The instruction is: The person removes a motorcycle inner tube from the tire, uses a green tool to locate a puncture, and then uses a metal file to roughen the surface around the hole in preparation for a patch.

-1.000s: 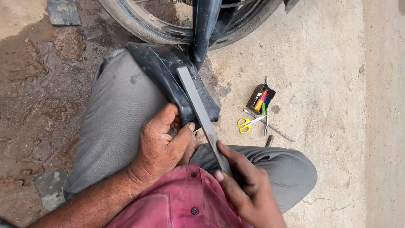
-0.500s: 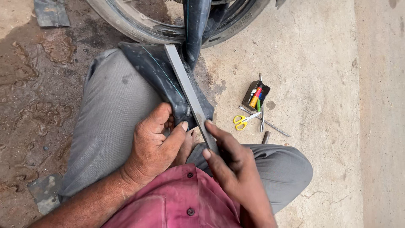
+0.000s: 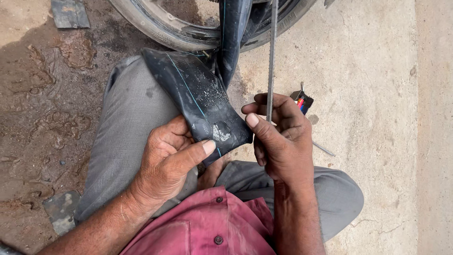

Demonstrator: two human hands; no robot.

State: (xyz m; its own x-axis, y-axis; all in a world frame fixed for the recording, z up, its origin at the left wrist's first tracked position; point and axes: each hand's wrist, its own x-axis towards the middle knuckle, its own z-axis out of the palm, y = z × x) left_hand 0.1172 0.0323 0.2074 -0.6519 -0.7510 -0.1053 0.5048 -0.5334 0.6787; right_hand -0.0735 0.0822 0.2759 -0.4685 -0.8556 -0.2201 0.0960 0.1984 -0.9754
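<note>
inner tube (image 3: 203, 101): black rubber, folded over the left knee, a scuffed grey patch near the fold, thin blue line along it | left hand (image 3: 170, 160): pinching the fold, thumb on top | right hand (image 3: 281, 137): closed around an upright metal file (image 3: 271, 56) | small box (image 3: 302, 101): behind right hand, coloured items inside | wheel (image 3: 155, 23): on ground ahead

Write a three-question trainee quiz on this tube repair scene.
1. True or false: the left hand pins the folded black inner tube on the knee.
2. What does the right hand hold? A) scissors B) a long metal file C) a brush
3. Fill in: the file stands nearly ____, off the tube.

Key: 1 true; 2 B; 3 upright.
</note>
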